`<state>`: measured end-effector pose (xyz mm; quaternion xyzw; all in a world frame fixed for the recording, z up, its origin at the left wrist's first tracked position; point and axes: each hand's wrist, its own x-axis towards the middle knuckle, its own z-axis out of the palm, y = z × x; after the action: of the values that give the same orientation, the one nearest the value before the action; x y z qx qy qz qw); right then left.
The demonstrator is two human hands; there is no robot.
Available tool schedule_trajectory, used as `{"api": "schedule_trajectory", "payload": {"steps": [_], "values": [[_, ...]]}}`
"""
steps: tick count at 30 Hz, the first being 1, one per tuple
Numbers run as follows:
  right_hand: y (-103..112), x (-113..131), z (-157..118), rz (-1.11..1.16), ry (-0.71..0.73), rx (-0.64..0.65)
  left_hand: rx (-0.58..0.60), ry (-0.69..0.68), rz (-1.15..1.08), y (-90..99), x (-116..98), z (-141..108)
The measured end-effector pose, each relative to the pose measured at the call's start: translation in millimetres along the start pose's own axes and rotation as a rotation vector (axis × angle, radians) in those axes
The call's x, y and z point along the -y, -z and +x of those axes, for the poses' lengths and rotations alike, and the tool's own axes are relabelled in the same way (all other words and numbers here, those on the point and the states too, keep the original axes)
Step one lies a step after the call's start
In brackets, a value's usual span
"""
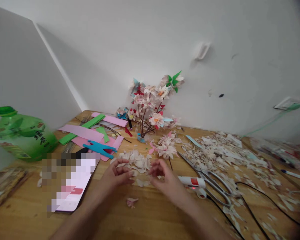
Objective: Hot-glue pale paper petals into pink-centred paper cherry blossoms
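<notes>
My left hand (pixel 120 172) is at the left edge of a pile of pale petals (pixel 137 160), its fingers curled with gaps between them and nothing clearly held. On the pile's right side is my right hand (pixel 161 173), fingers bent and apart, with no object visible in it. A few loose petals (pixel 143 183) lie between the two hands. Nearer to me, a small pink flower piece (pixel 132 202) rests on the wooden table (pixel 115 220). Behind the right hand lies a pale pink paper flower (pixel 167 150) with a dark stem.
Paper flowers (pixel 150 96) stand in a small holder by the wall. Coloured paper strips (pixel 90 133), a phone (pixel 77 186) and a green bottle (pixel 25 136) are left. Scissors (pixel 215 183), a white glue gun (pixel 193 182), black cables and scattered petals (pixel 220 150) lie right.
</notes>
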<state>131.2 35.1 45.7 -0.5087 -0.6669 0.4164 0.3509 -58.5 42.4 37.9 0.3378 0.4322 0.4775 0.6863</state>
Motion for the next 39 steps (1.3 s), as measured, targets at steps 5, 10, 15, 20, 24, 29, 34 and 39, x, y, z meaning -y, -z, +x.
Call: {"api": "schedule_trajectory", "payload": {"steps": [5,10,15,20,24,29,34,39], "values": [[-22.5,-7.1,-22.9,-0.386,0.207,0.194,-0.098,-0.071,-0.087,2.2,-1.0,1.6],[-26.9,-11.5,-26.1,-0.399,0.239,0.152,-0.129,-0.062,-0.136,-0.2,1.3,2.1],[-9.7,-19.1,-18.8,0.350,-0.092,-0.138,-0.150,-0.010,-0.202,-9.1,2.2,-3.6],[-3.3,-18.9,-18.0,0.721,-0.246,-0.240,-0.095,0.205,-0.202,-23.4,10.1,-13.9],[-6.4,-17.3,-19.8,0.688,-0.237,-0.272,-0.063,0.297,-0.205,-26.8,15.9,-16.3],[-9.3,-20.6,-22.2,0.524,-0.158,-0.343,-0.050,0.330,-0.224,-25.3,17.6,-15.2],[-12.6,-21.6,-25.2,0.401,-0.122,-0.335,-0.074,0.360,-0.235,-26.5,18.0,-15.3],[-15.5,-18.8,-27.9,0.300,-0.089,-0.311,-0.064,0.358,-0.229,-27.1,17.5,-15.9]]}}
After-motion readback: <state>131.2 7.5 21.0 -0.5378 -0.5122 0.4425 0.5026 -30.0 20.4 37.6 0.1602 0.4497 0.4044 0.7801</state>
